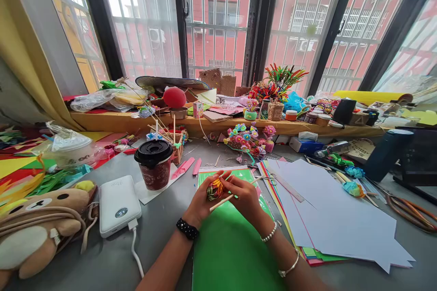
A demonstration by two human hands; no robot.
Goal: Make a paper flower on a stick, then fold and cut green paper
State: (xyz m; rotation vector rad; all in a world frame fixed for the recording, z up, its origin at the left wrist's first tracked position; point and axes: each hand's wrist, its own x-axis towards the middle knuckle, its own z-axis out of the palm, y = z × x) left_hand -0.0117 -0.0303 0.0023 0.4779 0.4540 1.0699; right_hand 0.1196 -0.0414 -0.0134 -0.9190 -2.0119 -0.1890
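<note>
A small folded paper flower [215, 189] in yellow, orange, red and green is held between my two hands, over the green sheet [235, 245]. My left hand [199, 201] is closed around its left side. The fingers of my right hand [248, 198] pinch at its right edge, partly covering it. A pale thin stick [221, 203] slants out below the flower, by my right fingertips. Whether the stick is joined to the flower is hidden.
Left of the hands stand a lidded coffee cup [153, 166] and a white power bank [120, 207] with a cable. On the right lie white paper sheets [344, 209], scissors [269, 178] and a ruler [288, 188]. Paper flowers [244, 138] sit behind the green sheet.
</note>
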